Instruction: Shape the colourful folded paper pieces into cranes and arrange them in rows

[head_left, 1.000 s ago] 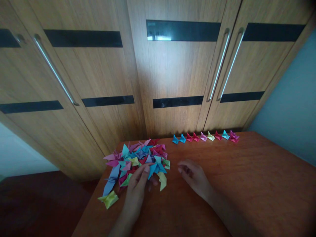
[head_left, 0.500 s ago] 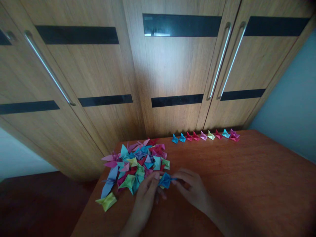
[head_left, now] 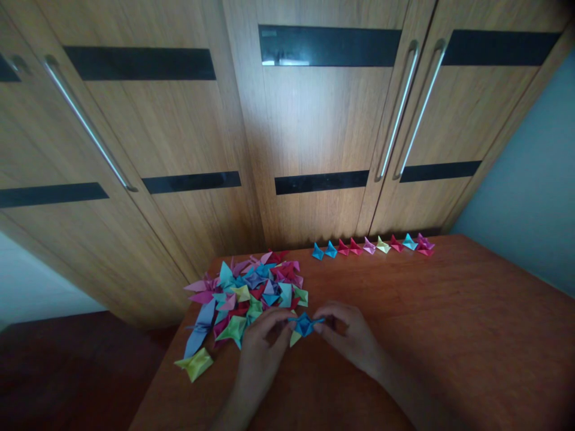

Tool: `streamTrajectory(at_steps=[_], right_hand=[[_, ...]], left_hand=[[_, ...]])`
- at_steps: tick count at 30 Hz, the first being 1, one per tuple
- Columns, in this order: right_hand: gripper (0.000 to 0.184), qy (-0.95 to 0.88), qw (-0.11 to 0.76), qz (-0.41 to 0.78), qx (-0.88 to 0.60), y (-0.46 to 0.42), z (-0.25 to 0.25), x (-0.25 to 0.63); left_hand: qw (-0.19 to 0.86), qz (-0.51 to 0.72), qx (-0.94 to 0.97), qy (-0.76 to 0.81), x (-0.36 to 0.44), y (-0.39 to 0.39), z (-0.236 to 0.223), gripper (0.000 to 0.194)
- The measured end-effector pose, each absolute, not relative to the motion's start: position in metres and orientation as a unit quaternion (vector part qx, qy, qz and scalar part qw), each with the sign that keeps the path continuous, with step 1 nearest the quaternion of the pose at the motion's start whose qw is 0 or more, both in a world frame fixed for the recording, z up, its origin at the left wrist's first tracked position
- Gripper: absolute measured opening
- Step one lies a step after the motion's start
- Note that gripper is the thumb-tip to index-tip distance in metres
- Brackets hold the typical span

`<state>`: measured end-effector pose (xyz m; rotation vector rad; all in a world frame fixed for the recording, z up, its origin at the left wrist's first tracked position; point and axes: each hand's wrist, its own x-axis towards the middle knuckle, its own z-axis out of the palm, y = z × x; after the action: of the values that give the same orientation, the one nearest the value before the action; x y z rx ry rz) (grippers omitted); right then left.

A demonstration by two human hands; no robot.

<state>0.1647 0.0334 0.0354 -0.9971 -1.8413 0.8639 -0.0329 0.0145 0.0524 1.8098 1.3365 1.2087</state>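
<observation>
A blue origami crane (head_left: 304, 324) is held between my two hands above the table, its two thin points stretched out sideways. My left hand (head_left: 266, 341) pinches the left point between thumb and index finger. The right point is pinched in the same way by my right hand (head_left: 348, 335). Just behind and left of my left hand lies a pile of folded paper cranes (head_left: 254, 281) in pink, red, green, blue and yellow. A pale yellow paper piece (head_left: 294, 339) shows partly beside my left fingertips.
A row of several small folded cranes (head_left: 369, 246) runs along the table's back edge. One yellow folded paper (head_left: 195, 364) lies apart at the table's left edge. Behind the brown wooden table (head_left: 449, 323) stands a wooden wardrobe (head_left: 314, 131) with metal handles.
My left hand has shifted its grip from the crane's body to its left point. The blue crane has turned and now spreads level between both hands.
</observation>
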Motion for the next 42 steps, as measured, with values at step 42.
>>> streamTrajectory(at_steps=[42], right_hand=[[0.051, -0.418, 0.197, 0.004, -0.887, 0.167, -0.020, 0.431]], left_hand=[[0.356, 0.395, 0.673, 0.514, -0.021, 0.003, 0.058, 0.020]])
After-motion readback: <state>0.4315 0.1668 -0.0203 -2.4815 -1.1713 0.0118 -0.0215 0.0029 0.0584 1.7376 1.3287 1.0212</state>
